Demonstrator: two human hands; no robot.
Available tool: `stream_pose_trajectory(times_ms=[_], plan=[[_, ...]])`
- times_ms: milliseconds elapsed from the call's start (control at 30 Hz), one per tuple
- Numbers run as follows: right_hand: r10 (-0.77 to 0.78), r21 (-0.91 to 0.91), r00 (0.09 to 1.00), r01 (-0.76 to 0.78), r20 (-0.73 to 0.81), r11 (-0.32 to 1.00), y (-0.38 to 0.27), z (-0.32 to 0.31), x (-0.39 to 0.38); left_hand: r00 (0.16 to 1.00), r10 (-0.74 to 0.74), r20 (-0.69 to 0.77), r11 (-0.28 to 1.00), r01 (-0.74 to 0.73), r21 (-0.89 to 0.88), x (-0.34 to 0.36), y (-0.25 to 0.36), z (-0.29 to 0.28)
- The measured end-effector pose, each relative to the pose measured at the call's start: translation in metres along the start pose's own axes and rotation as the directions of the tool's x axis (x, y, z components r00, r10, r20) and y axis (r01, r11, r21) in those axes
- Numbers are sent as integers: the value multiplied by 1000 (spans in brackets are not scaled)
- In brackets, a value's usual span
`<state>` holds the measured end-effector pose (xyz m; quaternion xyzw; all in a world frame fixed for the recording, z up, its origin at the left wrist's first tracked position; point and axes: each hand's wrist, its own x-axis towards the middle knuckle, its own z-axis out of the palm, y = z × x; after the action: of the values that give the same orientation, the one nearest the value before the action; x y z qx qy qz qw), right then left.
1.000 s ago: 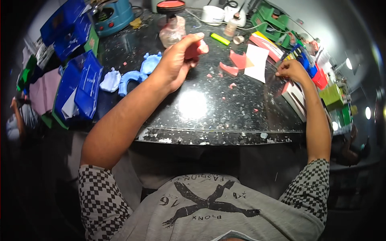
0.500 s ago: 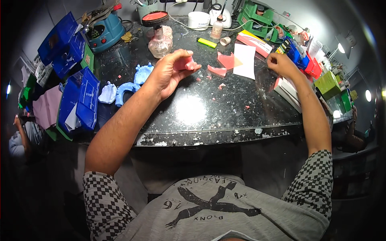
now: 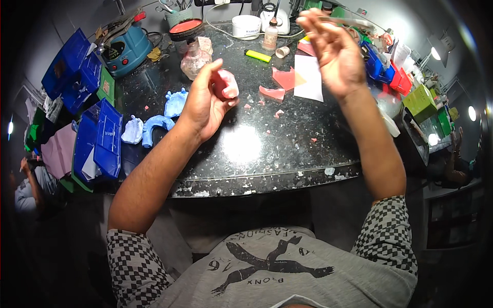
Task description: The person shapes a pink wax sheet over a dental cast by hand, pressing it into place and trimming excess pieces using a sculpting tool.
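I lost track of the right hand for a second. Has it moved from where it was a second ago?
Yes. The right hand has left the table's right edge and now sits raised over the white paper sheet, holding a thin tool.

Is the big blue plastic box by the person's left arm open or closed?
Open. The blue plastic box at the black stone worktop's left edge has its hinged lid swung up, and a white paper shows inside it.

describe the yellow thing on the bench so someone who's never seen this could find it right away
Start at the black speckled worktop and look to its far edge, where a white round tub stands. Just in front of that tub lies a small yellow lighter, flat and slanted. It is the only bright yellow stick there; the scraps nearby are pink.
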<state>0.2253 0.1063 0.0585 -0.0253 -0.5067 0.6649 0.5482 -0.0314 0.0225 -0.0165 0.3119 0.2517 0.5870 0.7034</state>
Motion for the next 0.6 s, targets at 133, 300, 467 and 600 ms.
stream_pose_trajectory(times_ms=[133,300,467,600], plan=[[32,-307,999,-41,-33,951,52,29,-25,997,73,-13,997,-72,30,1,-4,11],[52,-559,995,7,90,829,63,55,-66,974,222,43,969,-226,99,-15,-5,24],[-36,-577,996,76,80,813,63,55,-76,992,111,53,985,-117,127,-22,-7,35],[-17,-581,997,57,74,812,67,54,-80,990,-71,-124,998,70,-7,-19,-14,32]])
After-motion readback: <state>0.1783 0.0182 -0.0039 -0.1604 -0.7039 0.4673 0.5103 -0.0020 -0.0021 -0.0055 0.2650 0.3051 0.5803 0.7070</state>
